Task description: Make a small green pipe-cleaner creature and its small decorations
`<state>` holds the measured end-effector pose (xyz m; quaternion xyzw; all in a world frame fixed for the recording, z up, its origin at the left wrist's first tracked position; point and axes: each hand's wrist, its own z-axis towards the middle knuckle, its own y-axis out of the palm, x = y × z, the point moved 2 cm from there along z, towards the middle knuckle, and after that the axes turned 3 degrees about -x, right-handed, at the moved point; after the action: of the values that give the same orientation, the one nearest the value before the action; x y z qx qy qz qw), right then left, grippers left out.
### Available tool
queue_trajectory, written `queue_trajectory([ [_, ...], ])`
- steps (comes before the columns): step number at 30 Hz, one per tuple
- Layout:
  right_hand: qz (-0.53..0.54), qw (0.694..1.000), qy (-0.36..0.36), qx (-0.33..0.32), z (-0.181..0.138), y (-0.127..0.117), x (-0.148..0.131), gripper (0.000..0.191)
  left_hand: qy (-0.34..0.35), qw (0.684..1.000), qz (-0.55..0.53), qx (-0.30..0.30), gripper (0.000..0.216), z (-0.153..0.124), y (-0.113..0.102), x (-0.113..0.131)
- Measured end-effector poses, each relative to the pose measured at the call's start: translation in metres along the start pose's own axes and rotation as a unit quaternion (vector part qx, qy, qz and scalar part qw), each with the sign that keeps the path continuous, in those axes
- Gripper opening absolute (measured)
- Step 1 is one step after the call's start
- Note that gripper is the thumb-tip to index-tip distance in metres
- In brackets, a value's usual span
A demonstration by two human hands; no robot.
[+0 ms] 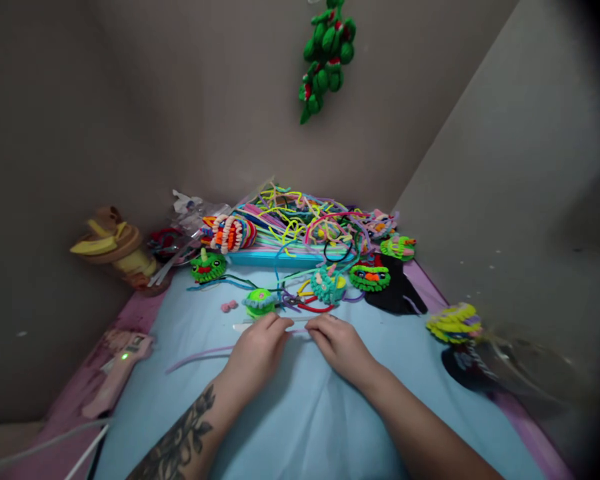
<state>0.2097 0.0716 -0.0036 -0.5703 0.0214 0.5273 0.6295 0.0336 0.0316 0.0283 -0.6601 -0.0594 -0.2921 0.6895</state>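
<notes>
A lilac pipe cleaner (pixel 200 355) runs between my two hands, low over the blue cloth. My left hand (pixel 263 345) is closed on it with a pinch, and its loose tail sticks out to the left past the wrist. Fingers of my right hand (pixel 339 343) pinch the same strand near its other end, a short span away. Just beyond the left fingers sits a small lime-green pipe-cleaner figure (pixel 260 303) with a blue rim. Two small pink balls (pixel 229 306) lie beside it. Behind the right hand stands a teal pipe-cleaner figure (pixel 325 287).
A blue tray (pixel 290 260) heaped with pipe cleaners stands at the back. Green figures (pixel 209 267) and a black cloth (pixel 397 290) lie around it. A pink glue gun (pixel 120 373) with a lit green light rests at left. A yellow figure (pixel 455 323) sits at right.
</notes>
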Motion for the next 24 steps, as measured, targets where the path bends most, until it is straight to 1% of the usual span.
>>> queue_trajectory([
  [4, 0.014, 1.000, -0.006, -0.013, -0.001, 0.006, -0.011, 0.016, 0.008, 0.998, 0.053, -0.039, 0.017, -0.001, 0.003, 0.005],
  [6, 0.019, 1.000, -0.005, -0.018, 0.000, 0.009, -0.015, 0.015, 0.007, 0.995, 0.088, -0.043, 0.016, -0.002, 0.004, 0.004],
  [8, 0.012, 1.000, -0.001, -0.018, 0.001, 0.011, -0.017, 0.013, 0.006, 0.993, 0.115, -0.034, 0.016, -0.002, 0.005, 0.003],
  [10, -0.012, 1.000, -0.002, -0.013, 0.001, 0.012, -0.017, 0.012, 0.009, 0.991, 0.134, -0.027, 0.015, -0.002, 0.006, 0.002],
  [15, -0.106, 0.994, -0.010, 0.035, -0.001, 0.011, -0.018, 0.013, 0.031, 0.984, 0.173, -0.018, 0.014, -0.002, 0.011, 0.005],
  [17, -0.131, 0.991, -0.012, 0.039, -0.002, 0.012, -0.020, 0.014, 0.037, 0.983, 0.181, -0.012, 0.014, -0.001, 0.014, 0.005],
  [19, -0.133, 0.990, -0.010, 0.037, -0.003, 0.012, -0.021, 0.016, 0.038, 0.985, 0.170, -0.008, 0.015, -0.001, 0.014, 0.006],
  [21, -0.097, 0.994, -0.007, 0.044, -0.003, 0.011, -0.021, 0.016, 0.030, 0.992, 0.124, 0.000, 0.015, -0.001, 0.012, 0.006],
  [24, 0.017, 0.996, 0.012, 0.087, -0.002, 0.008, -0.020, 0.016, 0.021, 0.999, -0.023, 0.025, 0.014, -0.001, 0.006, 0.007],
])
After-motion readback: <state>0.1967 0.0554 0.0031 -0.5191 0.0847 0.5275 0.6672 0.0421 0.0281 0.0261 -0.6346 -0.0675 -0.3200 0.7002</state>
